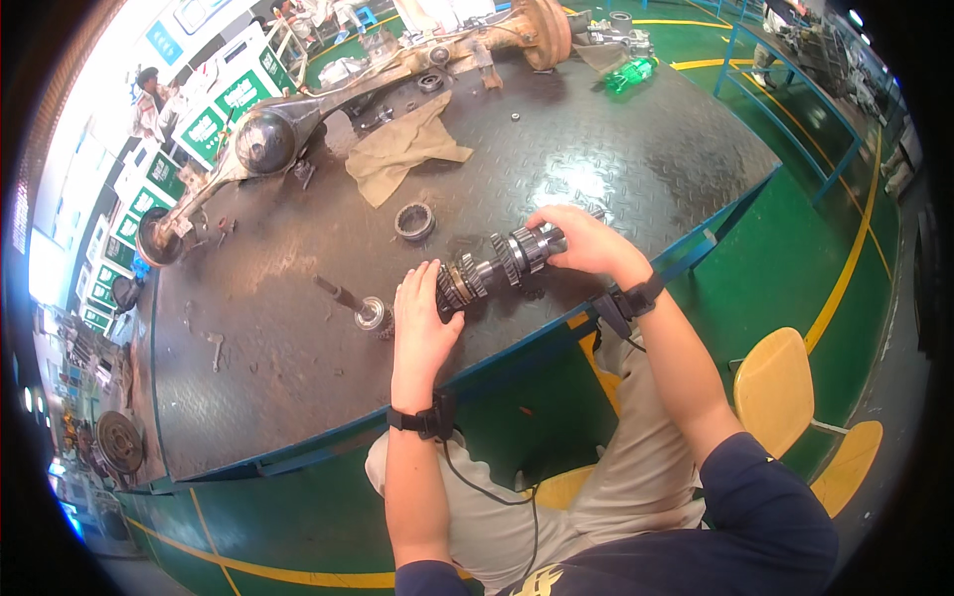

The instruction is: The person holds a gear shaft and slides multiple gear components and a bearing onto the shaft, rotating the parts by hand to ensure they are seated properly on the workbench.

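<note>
A steel gear shaft (485,270) with several toothed gears lies tilted across the near side of the metal table. My left hand (422,316) is wrapped about its left end, the thumb on the near side and the fingers over the far side. At the right end, the fingers and thumb of my right hand (588,243) grip the shaft beside the last gear. Left of my left hand is a smaller shaft with a bearing (370,314), partly covered by that hand. Beyond the gear shaft a toothed ring (414,222) lies flat.
The dark tread-plate table (288,397) carries a brown cloth (407,149), a long rusty axle housing (263,139) along the far side and a green plastic bottle (631,74). A yellow chair (775,377) stands at the right. Other people are in the background.
</note>
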Tool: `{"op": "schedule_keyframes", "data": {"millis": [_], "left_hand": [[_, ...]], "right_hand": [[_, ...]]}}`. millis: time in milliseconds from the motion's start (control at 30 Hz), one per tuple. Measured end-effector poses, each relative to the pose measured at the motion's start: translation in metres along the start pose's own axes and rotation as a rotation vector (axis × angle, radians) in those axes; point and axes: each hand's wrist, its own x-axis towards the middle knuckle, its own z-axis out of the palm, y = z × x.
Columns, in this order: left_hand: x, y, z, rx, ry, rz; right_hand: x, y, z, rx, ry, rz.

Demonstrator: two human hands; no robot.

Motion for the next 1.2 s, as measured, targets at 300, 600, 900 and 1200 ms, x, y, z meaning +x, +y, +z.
{"op": "schedule_keyframes", "data": {"millis": [300, 600, 900, 1200], "left_hand": [[-0.001, 0.001, 0.002, -0.131, 0.021, -0.007], [-0.002, 0.002, 0.002, -0.123, 0.026, 0.004], [-0.003, 0.006, -0.002, -0.148, 0.012, -0.027], [-0.005, 0.008, -0.002, -0.151, 0.017, -0.023]], "right_hand": [[-0.002, -0.002, 0.001, -0.054, -0.016, -0.001], [-0.007, -0.001, -0.014, -0.225, -0.041, 0.047], [-0.033, 0.025, -0.046, -0.221, 0.074, 0.308], [-0.036, 0.021, -0.057, -0.19, 0.098, 0.319]]}}
